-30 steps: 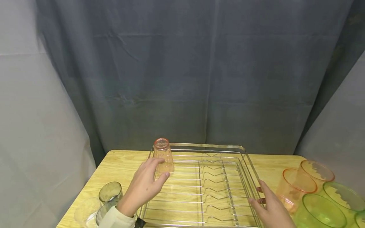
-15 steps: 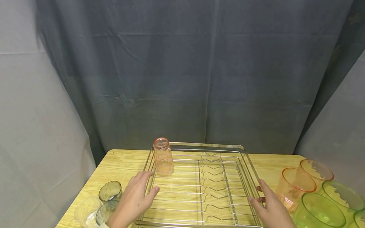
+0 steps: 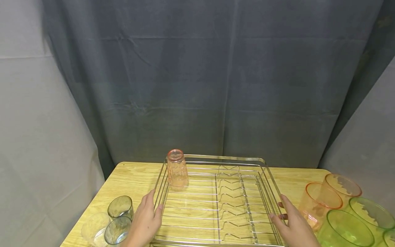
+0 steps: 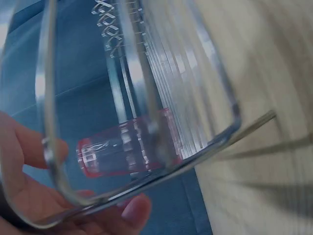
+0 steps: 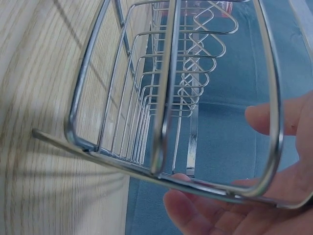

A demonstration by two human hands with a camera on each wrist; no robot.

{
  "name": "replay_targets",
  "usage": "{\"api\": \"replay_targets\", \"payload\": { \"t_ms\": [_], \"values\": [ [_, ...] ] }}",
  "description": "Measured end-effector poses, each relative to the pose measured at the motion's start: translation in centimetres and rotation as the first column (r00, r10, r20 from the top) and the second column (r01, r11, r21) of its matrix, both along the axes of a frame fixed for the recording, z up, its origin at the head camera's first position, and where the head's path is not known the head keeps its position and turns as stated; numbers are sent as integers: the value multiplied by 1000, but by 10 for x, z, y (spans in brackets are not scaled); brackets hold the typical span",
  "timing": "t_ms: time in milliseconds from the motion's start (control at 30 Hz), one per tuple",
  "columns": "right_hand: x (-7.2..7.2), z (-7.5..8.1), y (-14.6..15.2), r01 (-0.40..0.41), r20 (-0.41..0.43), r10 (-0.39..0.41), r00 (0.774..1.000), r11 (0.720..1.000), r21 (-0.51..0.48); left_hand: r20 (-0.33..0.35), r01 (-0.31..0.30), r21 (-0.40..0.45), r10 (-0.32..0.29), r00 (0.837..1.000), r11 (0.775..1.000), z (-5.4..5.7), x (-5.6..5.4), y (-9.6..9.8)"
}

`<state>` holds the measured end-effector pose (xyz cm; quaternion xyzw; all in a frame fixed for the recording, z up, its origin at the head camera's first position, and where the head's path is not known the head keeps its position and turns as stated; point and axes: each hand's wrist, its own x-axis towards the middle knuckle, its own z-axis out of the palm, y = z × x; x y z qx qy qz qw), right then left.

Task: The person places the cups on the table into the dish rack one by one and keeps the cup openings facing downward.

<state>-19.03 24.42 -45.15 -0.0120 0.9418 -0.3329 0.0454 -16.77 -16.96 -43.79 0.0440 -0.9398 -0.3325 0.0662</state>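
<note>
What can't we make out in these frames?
Head: the corner green cup, mostly cut off by the right and bottom edges.
Head: the wrist of the right hand, cut off by the bottom edge.
Left wrist: part of the pink glass, hidden by blurred bars of the rack.
Right wrist: most of the pink glass, cropped by the top edge.

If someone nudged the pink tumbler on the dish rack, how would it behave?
Being tall, the pink tumbler might tip if pushed high, though its wider end is down on the dish rack. Its shiny surface may be slippery. See-through walls hint it could be fragile.
</note>
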Motion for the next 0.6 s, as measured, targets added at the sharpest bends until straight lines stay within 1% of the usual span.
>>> {"api": "replay_targets", "payload": {
  "t_ms": [100,233,367,500,600],
  "values": [
    [1,0,1,3,-10,-3,1000,1000,3,65,8,36,-10,998,999,-4,-3,-1],
    [3,0,2,8,-22,-8,1000,1000,19,107,8,81,-17,994,997,-6,-4,-2],
    [5,2,5,9,-51,-6,999,998,61,127,-12,112,-3,992,994,-8,-4,-3],
    [9,8,10,25,-104,-14,994,994,103,123,-19,111,6,992,994,-8,-5,-3],
    [13,13,15,27,-127,-15,992,996,86,119,-24,113,10,993,993,-7,-6,-4]
  ]
}}
